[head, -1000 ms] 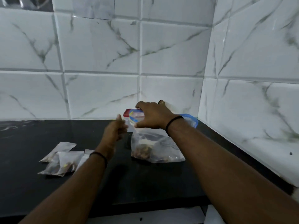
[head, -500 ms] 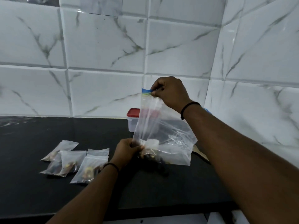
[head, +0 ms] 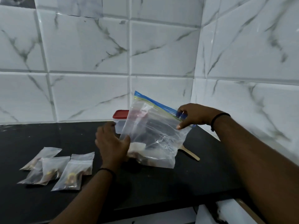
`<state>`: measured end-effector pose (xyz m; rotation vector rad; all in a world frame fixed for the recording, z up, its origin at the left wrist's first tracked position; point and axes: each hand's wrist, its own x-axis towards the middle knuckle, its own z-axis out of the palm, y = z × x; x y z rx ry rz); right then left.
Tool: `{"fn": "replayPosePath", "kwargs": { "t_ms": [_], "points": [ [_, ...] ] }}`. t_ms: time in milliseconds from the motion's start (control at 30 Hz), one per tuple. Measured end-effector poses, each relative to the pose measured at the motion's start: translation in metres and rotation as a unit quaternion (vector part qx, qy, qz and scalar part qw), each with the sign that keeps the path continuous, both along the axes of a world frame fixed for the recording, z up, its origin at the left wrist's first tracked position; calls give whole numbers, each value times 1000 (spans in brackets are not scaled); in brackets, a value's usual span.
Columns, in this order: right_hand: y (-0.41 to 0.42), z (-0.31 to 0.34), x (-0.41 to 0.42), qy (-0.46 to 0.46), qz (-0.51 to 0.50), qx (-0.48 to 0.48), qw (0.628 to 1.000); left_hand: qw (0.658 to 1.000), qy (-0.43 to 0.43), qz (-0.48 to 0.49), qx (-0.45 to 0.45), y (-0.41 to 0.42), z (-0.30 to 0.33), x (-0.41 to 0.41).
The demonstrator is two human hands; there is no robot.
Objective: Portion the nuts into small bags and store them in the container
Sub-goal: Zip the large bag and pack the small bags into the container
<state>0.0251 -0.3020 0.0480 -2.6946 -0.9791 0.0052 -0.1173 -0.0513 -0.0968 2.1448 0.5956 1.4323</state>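
A large clear zip bag (head: 155, 133) with a blue zipper strip stands upright on the black counter (head: 161, 188), nuts lying in its bottom. My right hand (head: 192, 116) pinches the zipper strip at the bag's upper right corner. My left hand (head: 111, 143) holds the bag's lower left edge between thumb and fingers. Several small clear bags (head: 71, 172) with nuts in them lie flat on the counter to the left. Behind the large bag stands a clear container with a red lid (head: 120, 114), partly hidden by it.
A flat wooden stick (head: 190, 153) pokes out from behind the large bag on the right. White marble-look tiled walls (head: 90, 62) close the counter at the back and on the right. The counter's front edge (head: 145, 209) runs below my forearms.
My right hand moved from the bag's top left corner to its right corner, so the zipper strip now slopes down to the right. My left hand shifted slightly up along the left edge.
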Motion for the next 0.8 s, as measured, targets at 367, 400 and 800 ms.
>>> {"fn": "replayPosePath", "kwargs": {
  "t_ms": [367, 400, 800],
  "points": [
    [20, -3, -17, -158, 41, 144, 976, 917, 305, -135, 219, -137, -19, 39],
    [19, -3, -17, -159, 41, 156, 974, 911, 319, -149, 214, -135, -21, 42],
    [35, 37, -22, -139, 42, 219, 965, 916, 312, -195, 158, -131, -26, 48]
  ]
}}
